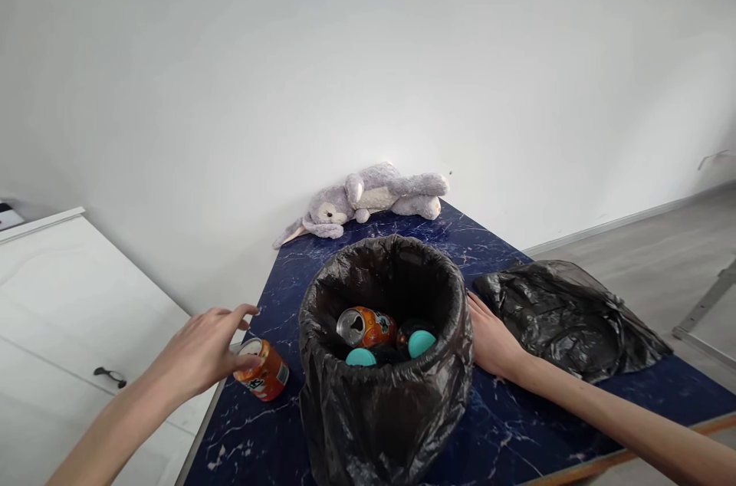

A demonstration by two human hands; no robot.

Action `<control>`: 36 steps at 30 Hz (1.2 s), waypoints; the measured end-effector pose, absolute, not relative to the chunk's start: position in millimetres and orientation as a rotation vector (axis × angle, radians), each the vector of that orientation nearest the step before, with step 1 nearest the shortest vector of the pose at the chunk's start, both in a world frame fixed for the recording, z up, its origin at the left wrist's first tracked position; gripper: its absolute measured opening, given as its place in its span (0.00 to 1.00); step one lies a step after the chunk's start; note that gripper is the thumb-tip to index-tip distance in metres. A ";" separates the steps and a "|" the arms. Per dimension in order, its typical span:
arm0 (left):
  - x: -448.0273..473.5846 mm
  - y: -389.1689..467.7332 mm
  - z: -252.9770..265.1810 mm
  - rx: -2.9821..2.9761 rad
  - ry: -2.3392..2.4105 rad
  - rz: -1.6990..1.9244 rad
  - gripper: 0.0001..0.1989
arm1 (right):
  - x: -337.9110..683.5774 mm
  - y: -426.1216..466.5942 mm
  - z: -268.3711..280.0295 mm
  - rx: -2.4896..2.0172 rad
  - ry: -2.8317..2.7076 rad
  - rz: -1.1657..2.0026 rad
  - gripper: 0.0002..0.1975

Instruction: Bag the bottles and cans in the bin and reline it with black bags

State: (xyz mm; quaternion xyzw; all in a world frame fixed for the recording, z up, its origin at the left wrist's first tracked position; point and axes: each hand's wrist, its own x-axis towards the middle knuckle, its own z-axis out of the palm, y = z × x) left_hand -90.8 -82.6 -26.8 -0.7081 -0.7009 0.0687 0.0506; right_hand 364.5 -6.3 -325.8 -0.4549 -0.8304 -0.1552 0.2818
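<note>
My left hand (212,348) is at the left of the table, thumb and fingers apart above an orange soda can (265,372) that stands upright. The thumb overlaps the can's top; I cannot tell if it touches. In the middle stands a bin lined with a black plastic bag (385,417). Inside lie another orange can (376,326), its opened top facing left, and two dark bottles with turquoise caps (422,343). Against the bin's right side rests my right hand (493,340), fingers extended and partly hidden behind the bag.
A grey plush rabbit (373,191) lies on its side at the far end of the blue marbled table (230,440), by the white wall. A second black plastic bag (569,317) lies crumpled on the right. A white cabinet (69,317) stands left of the table.
</note>
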 end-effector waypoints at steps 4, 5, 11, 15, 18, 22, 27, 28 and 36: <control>-103.5 -74.8 -44.5 -2.096 -2.315 0.447 0.46 | 364.9 -6.9 -325.4 -1.216 -2.227 -0.409 0.30; -104.2 -73.7 -46.9 -2.096 -2.319 0.446 0.46 | 364.9 -7.0 -325.5 -1.215 -2.226 -0.408 0.30; -98.2 -73.4 -46.6 -2.140 -2.258 0.375 0.38 | 364.9 -7.3 -325.9 -1.220 -2.220 -0.407 0.33; -90.1 -76.2 -39.0 -2.157 -2.229 0.322 0.36 | 364.9 -6.9 -325.9 -1.222 -2.220 -0.419 0.31; -85.1 -77.5 -32.8 -2.149 -2.215 0.294 0.37 | 364.4 -6.8 -325.6 -1.221 -2.221 -0.427 0.29; -82.0 -76.7 -21.5 -2.129 -2.178 0.244 0.38 | 363.8 -7.0 -325.0 -1.224 -2.223 -0.430 0.29; -66.3 -83.6 5.2 -1.983 -1.880 0.067 0.36 | 364.1 -7.4 -324.2 -1.226 -2.227 -0.428 0.27; -58.9 -87.9 12.5 -1.943 -1.770 0.051 0.34 | 364.1 -7.4 -324.1 -1.225 -2.229 -0.426 0.27; 11.8 -132.1 55.2 -1.786 -1.235 -0.283 0.30 | 363.0 -6.9 -325.4 -1.234 -2.226 -0.396 0.26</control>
